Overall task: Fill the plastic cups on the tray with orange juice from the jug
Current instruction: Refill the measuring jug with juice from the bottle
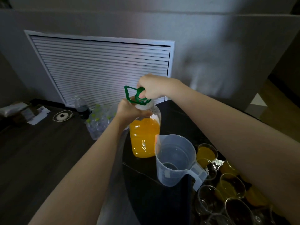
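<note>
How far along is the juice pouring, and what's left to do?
Partly done. Some plastic cups already hold orange juice, while others nearer the camera look empty. The jug looks empty. In hand: the left hand grips the juice bottle at its neck and the right hand holds its green cap. Left: refilling the jug and filling the empty cups.

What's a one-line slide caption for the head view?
Right hand grips the green cap of the juice bottle, left hand holds its neck; empty jug beside it.
</note>
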